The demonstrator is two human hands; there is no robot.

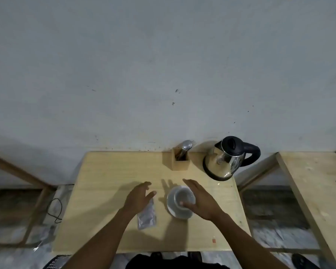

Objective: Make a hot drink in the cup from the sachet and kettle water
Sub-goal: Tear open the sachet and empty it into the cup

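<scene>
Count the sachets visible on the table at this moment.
1. The sachet lies flat on the table, left of the cup and partly under the left hand. None other shows, though the hands could hide one.

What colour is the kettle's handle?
Black, on the shiny steel electric kettle; its curved plastic handle shows in the head view.

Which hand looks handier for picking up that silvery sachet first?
Probably the left hand: it hovers open right over the sachet, while the right hand is across the cup.
</scene>
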